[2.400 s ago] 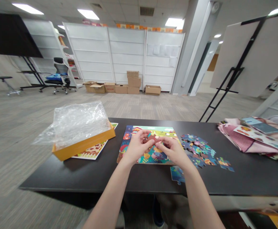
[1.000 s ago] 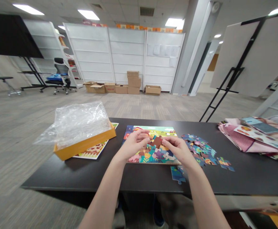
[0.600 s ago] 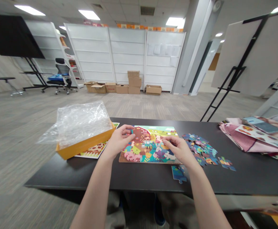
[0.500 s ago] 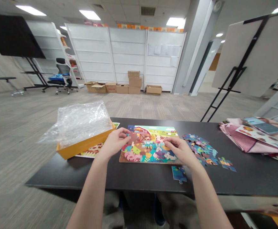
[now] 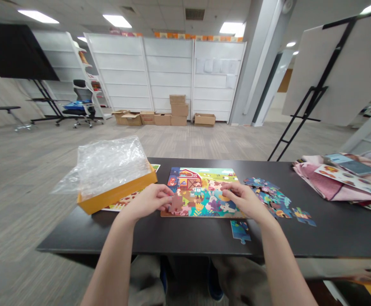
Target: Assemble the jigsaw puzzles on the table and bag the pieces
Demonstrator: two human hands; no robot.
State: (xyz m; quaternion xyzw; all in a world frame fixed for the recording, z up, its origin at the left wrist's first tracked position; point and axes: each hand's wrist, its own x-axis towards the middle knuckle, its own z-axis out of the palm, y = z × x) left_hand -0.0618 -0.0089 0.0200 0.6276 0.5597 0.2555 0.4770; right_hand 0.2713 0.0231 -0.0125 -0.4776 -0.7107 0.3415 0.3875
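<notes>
A brownish puzzle piece (image 5: 175, 204) is pinched between the thumb and fingers of my left hand (image 5: 152, 199), over the lower left of a farm-scene puzzle (image 5: 204, 208). A red barn, a farmer and several animals show on the puzzle. My right hand (image 5: 244, 199) rests over the puzzle's right part, its fingers lightly curved and thumb apart, with no piece visible in them. To its right lies a heap of loose puzzle pieces (image 5: 268, 195). One blue piece (image 5: 240, 230) lies in front of the board, near the table's front edge.
A yellow box (image 5: 118, 191) with clear plastic wrap (image 5: 109, 161) sits at the left, partly over a printed sheet (image 5: 122, 201). At the right lie pink cloths (image 5: 316, 178), a phone (image 5: 352, 164) and another printed sheet (image 5: 354, 180). All stand on a black table (image 5: 198, 238).
My left hand has moved toward me and slightly left, bringing the brownish piece from the barn area to the board's lower left. My right hand has barely shifted.
</notes>
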